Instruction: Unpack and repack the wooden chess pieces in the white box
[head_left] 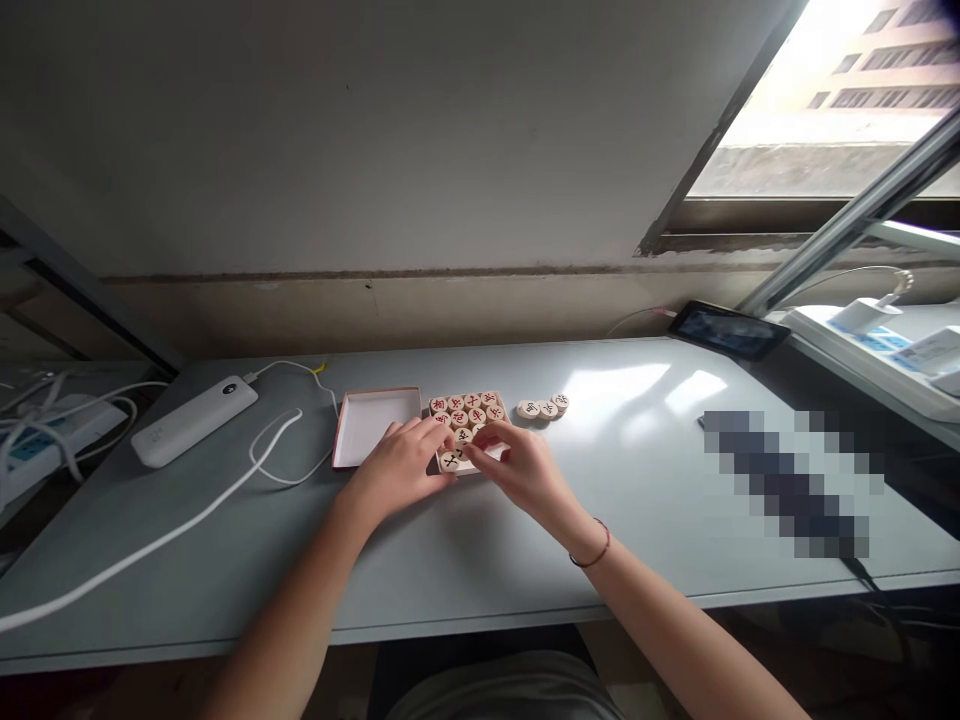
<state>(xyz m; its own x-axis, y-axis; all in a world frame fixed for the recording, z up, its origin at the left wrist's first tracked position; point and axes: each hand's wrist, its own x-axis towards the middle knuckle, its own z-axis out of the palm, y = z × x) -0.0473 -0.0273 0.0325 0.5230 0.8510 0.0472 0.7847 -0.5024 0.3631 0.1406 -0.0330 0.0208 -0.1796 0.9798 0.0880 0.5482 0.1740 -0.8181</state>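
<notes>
A shallow box (pixel 498 398) holds rows of round Chinese chess pieces, red-marked ones (pixel 473 401) at the back and black-marked ones (pixel 449 461) nearer me. My left hand (pixel 405 458) grips the box at its left side, thumb along the front and fingers reaching over the pieces. Over the front rows, my right hand (pixel 529 468) pinches a chess piece (pixel 463 452) with thumb and forefinger; fingers partly cover it. A short leaning row of black-marked pieces (pixel 546 409) lies on the desk right of the box. The box's lid (pixel 377 420) lies inside up at the left, beside my left hand.
The grey desk (pixel 622 520) runs along a wall. A white power bank (pixel 196 420) with a white cable (pixel 202 515) lies left. A phone (pixel 727 332) leans at the back right, near a power strip (pixel 877 350). A pixelated dark object (pixel 787 485) lies at the right.
</notes>
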